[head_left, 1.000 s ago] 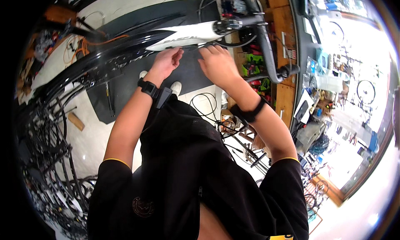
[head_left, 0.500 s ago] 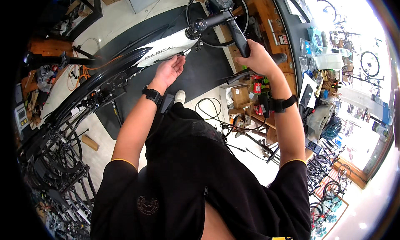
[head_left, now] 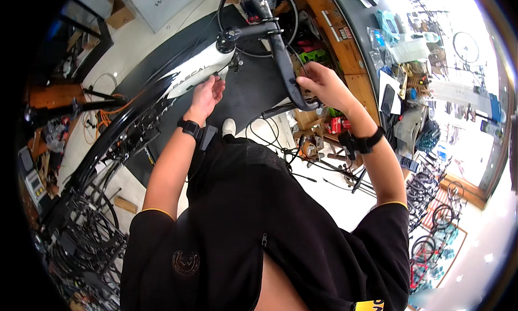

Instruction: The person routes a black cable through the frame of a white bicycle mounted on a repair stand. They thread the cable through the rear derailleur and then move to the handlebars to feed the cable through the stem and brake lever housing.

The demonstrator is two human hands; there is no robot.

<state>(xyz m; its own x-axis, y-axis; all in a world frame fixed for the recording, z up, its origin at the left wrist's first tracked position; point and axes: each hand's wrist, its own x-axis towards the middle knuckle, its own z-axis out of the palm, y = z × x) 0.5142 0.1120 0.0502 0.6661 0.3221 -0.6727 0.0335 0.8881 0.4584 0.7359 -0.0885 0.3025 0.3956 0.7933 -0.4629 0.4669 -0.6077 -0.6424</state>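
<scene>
A black and white bicycle frame crosses the upper middle diagonally, joined at the headset to black handlebars. My left hand is palm up at the lower edge of the white section, its fingers curled around something too small to make out. My right hand is beside the right side of the bar, fingers bent round a thin black cable, the thumb close to the bar. A front wheel lies beyond the bars.
Around me are a dark mat, a wooden bench with tools, loose cables, a work stand and many bicycles. A cardboard box sits at the back left.
Both hands were together under the frame; my right hand moved right onto the handlebar, now down along it to the cable. My left stays at the frame. The bike appears farther left in view.
</scene>
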